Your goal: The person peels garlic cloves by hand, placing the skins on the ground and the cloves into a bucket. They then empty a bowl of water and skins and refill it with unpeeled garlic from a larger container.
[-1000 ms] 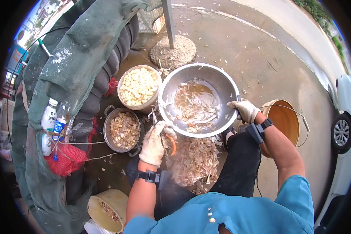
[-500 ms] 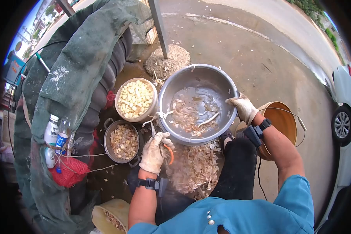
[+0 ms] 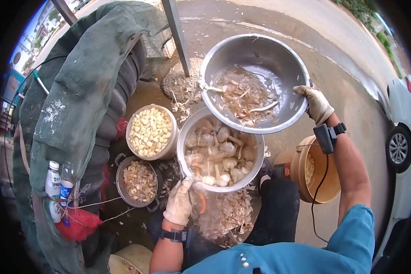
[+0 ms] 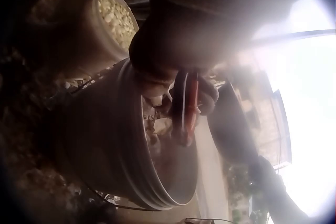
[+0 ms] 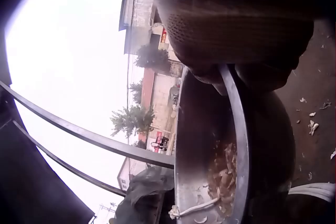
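Basin [image 3: 278,59] of skins and water lifted clear in my right hand [image 3: 316,105]; left hand [image 3: 180,204] grips scissors [image 3: 200,201] at garlic bowl [image 3: 255,157] rim; soaked heads unpeeled, much left I judge.

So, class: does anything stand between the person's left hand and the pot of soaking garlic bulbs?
Nothing visible: the left hand already touches the near rim of the pot, beside its orange-handled tool.

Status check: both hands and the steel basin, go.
Right hand grips steel basin rim, basin raised and tilted, peels inside. Left hand holds orange-handled tool at garlic bowl rim. Nothing blocking.
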Tool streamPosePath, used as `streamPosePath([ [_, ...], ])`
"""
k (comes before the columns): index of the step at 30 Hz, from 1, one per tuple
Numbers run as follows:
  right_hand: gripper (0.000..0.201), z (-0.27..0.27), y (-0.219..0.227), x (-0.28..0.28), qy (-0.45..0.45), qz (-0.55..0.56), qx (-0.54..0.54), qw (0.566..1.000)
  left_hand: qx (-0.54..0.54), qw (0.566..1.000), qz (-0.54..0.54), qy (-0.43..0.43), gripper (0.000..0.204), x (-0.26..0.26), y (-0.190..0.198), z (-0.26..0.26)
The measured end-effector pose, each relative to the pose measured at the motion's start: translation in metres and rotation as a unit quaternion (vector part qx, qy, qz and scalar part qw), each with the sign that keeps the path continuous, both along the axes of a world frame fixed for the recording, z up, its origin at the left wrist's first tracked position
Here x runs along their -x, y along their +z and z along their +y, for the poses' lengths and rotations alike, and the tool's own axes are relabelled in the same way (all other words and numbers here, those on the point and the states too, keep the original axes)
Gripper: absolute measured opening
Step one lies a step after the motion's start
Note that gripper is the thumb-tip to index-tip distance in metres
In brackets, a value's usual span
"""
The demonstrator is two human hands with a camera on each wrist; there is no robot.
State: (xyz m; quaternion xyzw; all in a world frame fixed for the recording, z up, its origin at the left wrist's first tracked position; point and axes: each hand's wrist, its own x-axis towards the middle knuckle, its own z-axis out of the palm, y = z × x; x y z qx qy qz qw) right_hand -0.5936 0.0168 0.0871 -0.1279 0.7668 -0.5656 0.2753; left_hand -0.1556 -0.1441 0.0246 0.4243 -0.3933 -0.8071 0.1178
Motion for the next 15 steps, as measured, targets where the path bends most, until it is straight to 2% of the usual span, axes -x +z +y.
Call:
streamPosePath([
  [2, 0.018, 0.002, -0.02, 0.015, -0.043, -0.063, 0.051, 0.996, 0.008, 1.0, -0.002, 0.003, 0.031, 0.002, -0.007, -0.002],
  [3, 0.018, 0.001, -0.029, 0.013, -0.045, -0.063, 0.051, 0.996, 0.018, 1.0, -0.001, 0.006, 0.031, 0.002, -0.01, -0.003],
  [5, 0.022, -0.007, -0.045, 0.002, -0.106, -0.069, 0.113, 0.986, 0.017, 1.0, 0.0, 0.006, 0.031, 0.007, -0.012, -0.006],
  [7, 0.028, -0.012, -0.056, 0.005, -0.074, -0.034, 0.118, 0.99, 0.011, 1.0, 0.002, 0.0, 0.031, 0.012, -0.013, -0.008],
  [9, 0.026, -0.022, -0.08, 0.018, -0.114, -0.029, 0.162, 0.98, 0.018, 1.0, -0.006, -0.009, 0.031, 0.019, -0.014, -0.009],
  [10, 0.024, -0.022, -0.084, 0.025, -0.142, -0.026, 0.126, 0.981, 0.024, 0.999, -0.017, -0.016, 0.032, 0.021, -0.014, -0.01],
  [13, 0.024, -0.032, -0.098, 0.033, -0.185, -0.059, 0.144, 0.97, 0.021, 0.999, -0.029, -0.026, 0.034, 0.029, -0.016, -0.016],
  [15, 0.026, -0.036, -0.086, 0.031, -0.174, -0.033, 0.119, 0.977, 0.025, 0.997, -0.047, -0.047, 0.035, 0.036, -0.015, -0.019],
])
